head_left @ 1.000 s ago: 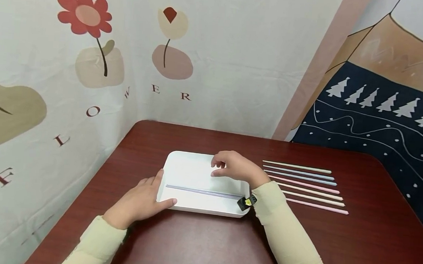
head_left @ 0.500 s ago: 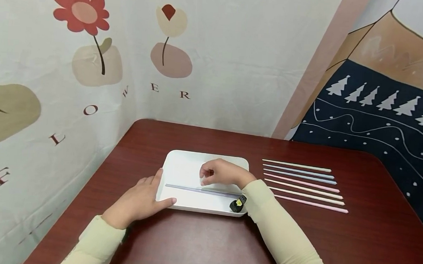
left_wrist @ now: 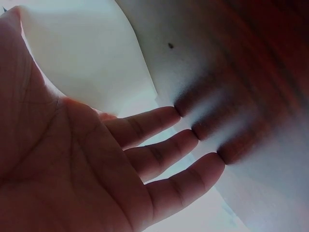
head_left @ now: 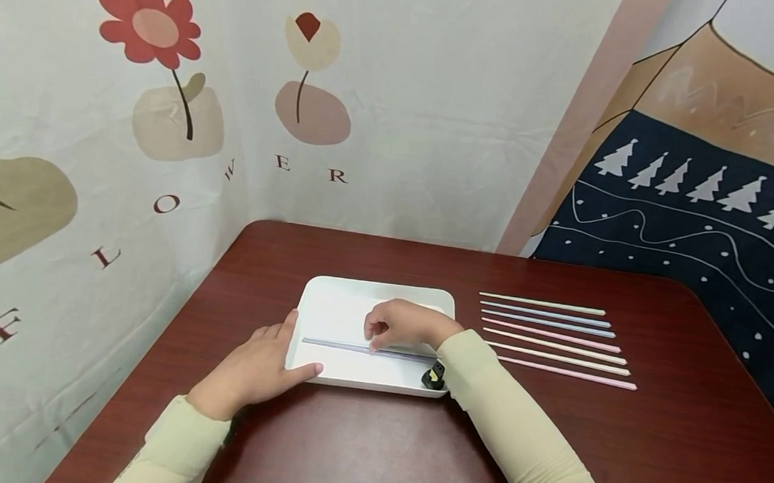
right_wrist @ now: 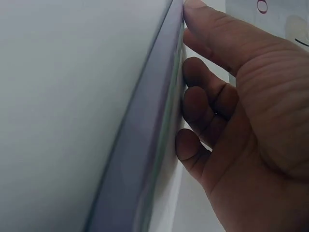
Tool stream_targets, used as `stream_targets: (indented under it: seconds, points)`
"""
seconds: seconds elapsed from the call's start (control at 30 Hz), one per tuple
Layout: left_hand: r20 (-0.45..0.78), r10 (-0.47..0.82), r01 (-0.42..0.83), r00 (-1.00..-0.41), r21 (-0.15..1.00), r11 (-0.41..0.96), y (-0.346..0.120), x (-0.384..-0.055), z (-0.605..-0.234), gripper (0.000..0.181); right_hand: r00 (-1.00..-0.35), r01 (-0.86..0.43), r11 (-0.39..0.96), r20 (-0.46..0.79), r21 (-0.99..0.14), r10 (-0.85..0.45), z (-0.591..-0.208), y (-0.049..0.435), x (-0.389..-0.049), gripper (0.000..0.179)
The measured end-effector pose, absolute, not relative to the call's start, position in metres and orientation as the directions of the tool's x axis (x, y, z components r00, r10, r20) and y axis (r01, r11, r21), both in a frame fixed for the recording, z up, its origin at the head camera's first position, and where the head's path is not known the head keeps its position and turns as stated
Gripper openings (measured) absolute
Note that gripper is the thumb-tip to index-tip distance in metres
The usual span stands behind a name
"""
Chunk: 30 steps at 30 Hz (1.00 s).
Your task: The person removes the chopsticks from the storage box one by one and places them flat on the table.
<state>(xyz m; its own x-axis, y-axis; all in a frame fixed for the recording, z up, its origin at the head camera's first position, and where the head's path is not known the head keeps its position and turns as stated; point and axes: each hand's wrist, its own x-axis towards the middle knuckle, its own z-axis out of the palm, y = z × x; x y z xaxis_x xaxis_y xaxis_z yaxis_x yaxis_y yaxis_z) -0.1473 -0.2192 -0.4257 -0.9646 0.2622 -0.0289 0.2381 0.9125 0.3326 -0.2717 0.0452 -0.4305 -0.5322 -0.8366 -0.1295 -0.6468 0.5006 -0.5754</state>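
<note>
A shallow white tray [head_left: 343, 298] lies on the table. Inside it, toward its near side, rests a long thin lavender strip [head_left: 337, 345] with a pale greenish edge. My left hand [head_left: 253, 370] steadies the tray's left end, fingers extended along the side and thumb at the near corner. Over the tray, my right hand [head_left: 405, 325] has loosely bent fingers, and its thumb tip meets the strip near the middle. In the right wrist view, the fingertips line up along the far edge of the lavender strip [right_wrist: 137, 125], not wrapped round it.
Several pastel strips [head_left: 554, 333] lie in a spaced row on the dark red table [head_left: 374, 447], right of the tray. A printed white curtain [head_left: 434, 126] stands behind and to the left. A dark cloth with white trees [head_left: 680, 230] hangs at the right.
My right hand has moved left and down from above the tray's far part to the lavender strip. My left hand stays at the tray's left end.
</note>
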Motion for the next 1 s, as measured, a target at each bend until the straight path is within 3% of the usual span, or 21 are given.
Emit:
stream_targets:
  seconds: [1.0]
  points:
    - [-0.025, 0.266, 0.243, -0.964, 0.333, 0.911, -0.2192, -0.1473, -0.4254, 0.107, -0.542, -0.689, 0.5, -0.085, -0.524, -0.836, -0.4349, 0.0448, -0.2737, 0.017]
